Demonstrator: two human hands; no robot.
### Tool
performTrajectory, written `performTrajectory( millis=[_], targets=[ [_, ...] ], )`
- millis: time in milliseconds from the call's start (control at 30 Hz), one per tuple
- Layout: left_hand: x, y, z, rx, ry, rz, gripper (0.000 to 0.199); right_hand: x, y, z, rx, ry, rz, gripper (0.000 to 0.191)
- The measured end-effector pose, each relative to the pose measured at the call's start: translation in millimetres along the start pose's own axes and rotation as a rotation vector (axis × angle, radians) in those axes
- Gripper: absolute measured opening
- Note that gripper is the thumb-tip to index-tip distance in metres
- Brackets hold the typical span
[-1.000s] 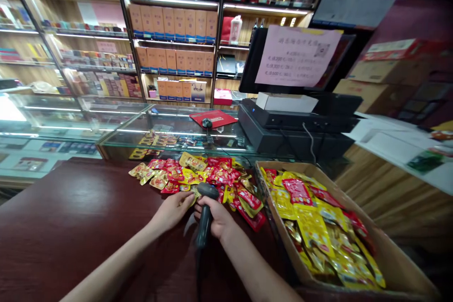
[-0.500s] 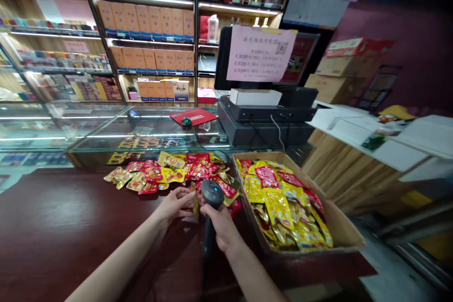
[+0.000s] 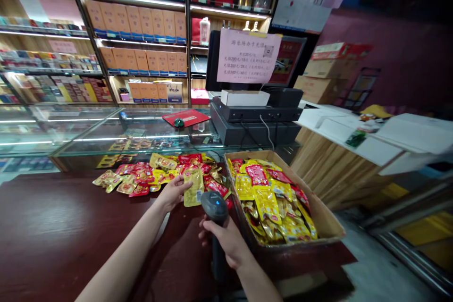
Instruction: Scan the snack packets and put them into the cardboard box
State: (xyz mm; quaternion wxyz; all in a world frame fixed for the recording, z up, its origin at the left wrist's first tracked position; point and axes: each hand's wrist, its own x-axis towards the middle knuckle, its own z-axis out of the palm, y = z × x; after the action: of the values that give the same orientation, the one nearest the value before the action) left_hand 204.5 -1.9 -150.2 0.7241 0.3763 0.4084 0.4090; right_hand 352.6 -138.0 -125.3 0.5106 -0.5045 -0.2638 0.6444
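My left hand (image 3: 173, 192) pinches a gold snack packet (image 3: 193, 188) by its left edge and holds it upright, its flat side towards me. My right hand (image 3: 226, 238) is wrapped round the handle of a dark barcode scanner (image 3: 215, 206), whose head, with a small blue light, is just right of and below the packet. Behind my hands lies a pile of red, yellow and gold packets (image 3: 141, 174) on the dark red table (image 3: 53, 226). To the right, a cardboard box (image 3: 327, 226) holds many yellow, red and gold packets.
Behind the pile stands a glass display counter (image 3: 141, 127) with a red mouse pad (image 3: 194, 117), a mouse (image 3: 179, 123) and a monitor (image 3: 213, 63) bearing a pink notice. Shelves of boxes rise behind; white cartons (image 3: 410, 134) are at the right.
The gold packet, edge-on before, now shows its flat side. My right hand and the scanner have moved a little down and away from the left hand. The whole view has shifted slightly.
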Motion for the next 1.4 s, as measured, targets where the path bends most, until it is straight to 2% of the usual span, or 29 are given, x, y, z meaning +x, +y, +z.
performTrajectory(
  millis=[167,533,667,767,900,1033,1133,1200,1267,1400],
  targets=[
    [9,0,6.5,-0.035,-0.028,0.003,0.044,1,9,-4,-0.081,0.05,-0.005,0.022],
    [12,-1,10.9,-0.023,-0.019,0.011,0.044,5,10,-5,-0.095,-0.013,-0.008,0.014],
    [6,1,10.9,0.004,-0.03,-0.024,0.043,5,9,-8,-0.03,0.113,-0.106,0.024],
    [-6,2,10.7,0.067,-0.057,-0.072,0.041,8,1,-9,0.029,0.175,-0.156,0.03],
    [-27,11,12.2,0.125,-0.146,-0.194,0.035,12,-19,-9,0.191,0.098,-0.075,0.029],
    [-38,30,19.4,0.073,-0.258,-0.331,0.04,10,-40,-15,0.238,0.027,0.027,0.03],
    [-34,47,34.1,0.019,-0.325,-0.406,0.043,6,-58,-25,0.238,0.002,0.003,0.028],
    [-26,58,52.3,-0.001,-0.38,-0.414,0.044,3,-73,-34,0.238,-0.021,-0.031,0.027],
    [-15,68,77.9,-0.004,-0.439,-0.397,0.045,0,-92,-46,0.226,0.0,-0.058,0.027],
    [12,80,142.0,0.086,-0.539,-0.371,0.052,-3,-136,-79,0.191,0.11,-0.164,0.024]
  ],
)
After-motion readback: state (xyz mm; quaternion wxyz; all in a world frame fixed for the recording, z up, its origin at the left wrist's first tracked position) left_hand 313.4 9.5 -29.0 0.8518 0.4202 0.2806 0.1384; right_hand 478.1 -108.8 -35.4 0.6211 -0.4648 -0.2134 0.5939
